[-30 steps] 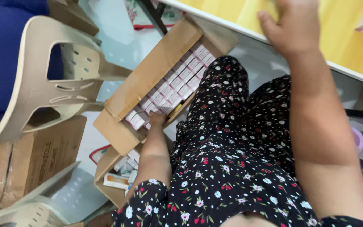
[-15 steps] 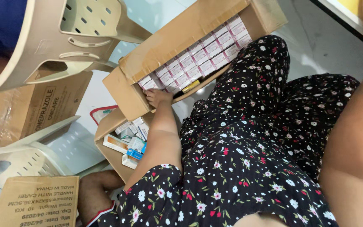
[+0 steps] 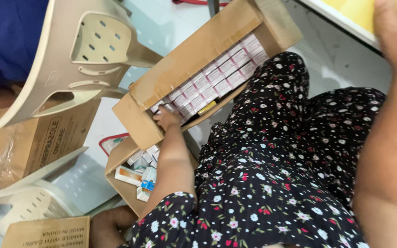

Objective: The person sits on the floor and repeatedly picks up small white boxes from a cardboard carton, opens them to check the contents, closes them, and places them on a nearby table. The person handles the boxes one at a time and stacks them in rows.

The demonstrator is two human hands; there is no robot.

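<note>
Reaching the left hand point(image 3: 167, 118) into the near end of the open brown cardboard carton point(image 3: 194, 59), its fingers curl onto one small pink-and-white box point(image 3: 164, 108) and should lift straight up, while the right hand point(image 3: 394, 27), fingers unclear, rests on the yellow counter point(image 3: 350, 9) above the pale tiled floor point(image 3: 171, 23).

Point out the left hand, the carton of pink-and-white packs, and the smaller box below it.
left hand point(image 3: 167, 118), head view, on the back of the hand
carton point(image 3: 194, 50), head view, on its long outer flap
pink-and-white packs point(image 3: 217, 78), head view, on the middle row
smaller box point(image 3: 118, 158), head view, on its near flap
</note>
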